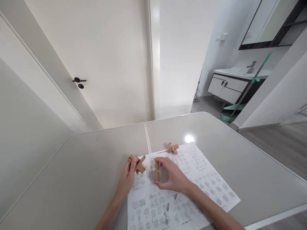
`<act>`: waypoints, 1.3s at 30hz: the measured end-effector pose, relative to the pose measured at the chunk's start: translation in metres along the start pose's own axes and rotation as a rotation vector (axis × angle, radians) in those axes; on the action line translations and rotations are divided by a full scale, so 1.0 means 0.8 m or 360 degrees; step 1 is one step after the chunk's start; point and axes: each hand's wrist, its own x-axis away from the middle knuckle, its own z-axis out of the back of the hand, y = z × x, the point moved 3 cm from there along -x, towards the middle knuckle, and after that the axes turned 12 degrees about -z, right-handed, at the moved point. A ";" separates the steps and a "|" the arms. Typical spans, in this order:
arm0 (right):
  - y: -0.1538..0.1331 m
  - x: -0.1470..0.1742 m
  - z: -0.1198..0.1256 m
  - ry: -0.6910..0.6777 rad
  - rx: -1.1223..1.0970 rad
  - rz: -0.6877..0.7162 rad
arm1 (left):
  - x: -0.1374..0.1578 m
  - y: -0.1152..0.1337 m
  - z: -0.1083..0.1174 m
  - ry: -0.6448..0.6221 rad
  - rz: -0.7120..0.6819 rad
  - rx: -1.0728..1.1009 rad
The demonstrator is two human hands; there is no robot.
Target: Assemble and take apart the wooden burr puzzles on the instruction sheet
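Between the fingers of my left hand (128, 175) is a partly joined wooden burr puzzle (141, 167), its crossed pieces sticking out past my thumb. A dark mark shows on one of its pieces. My right hand (171, 175) pinches a single wooden puzzle piece (157, 171) by its two ends, thumb at the near end and fingers at the far end. Both hands are over a printed instruction sheet (199, 188). Beyond my right hand, a small cross-shaped wooden puzzle (173, 148) rests at the sheet's far edge.
The sheet lies on a grey table (96, 191) with a seam across it. Behind the table stands a white door (115, 57) with a black handle (79, 80). To the far right are a washbasin cabinet (227, 86) and a green dustpan (227, 117) with a long handle.
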 end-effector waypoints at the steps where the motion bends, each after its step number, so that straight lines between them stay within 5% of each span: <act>1: 0.000 0.001 -0.004 0.0009 0.0082 0.0086 | 0.000 0.000 0.000 0.0003 0.0047 0.0066; 5: 0.003 0.001 -0.014 0.0019 0.0283 0.0256 | 0.002 -0.003 -0.005 -0.0033 0.0251 0.0311; 14: 0.004 0.001 -0.017 -0.0019 0.0405 0.0266 | 0.012 -0.009 -0.021 -0.0163 0.0471 0.0773; 21: 0.006 0.003 -0.016 0.0020 0.0158 0.0052 | 0.024 -0.002 -0.038 -0.0159 0.0505 0.0973; 28: -0.015 0.007 -0.019 0.0125 0.0046 0.0247 | 0.041 0.022 -0.065 -0.0199 0.0594 0.1035; 39: -0.008 0.004 -0.008 0.0252 0.0033 0.0262 | 0.027 0.021 -0.050 -0.0260 0.0457 0.1123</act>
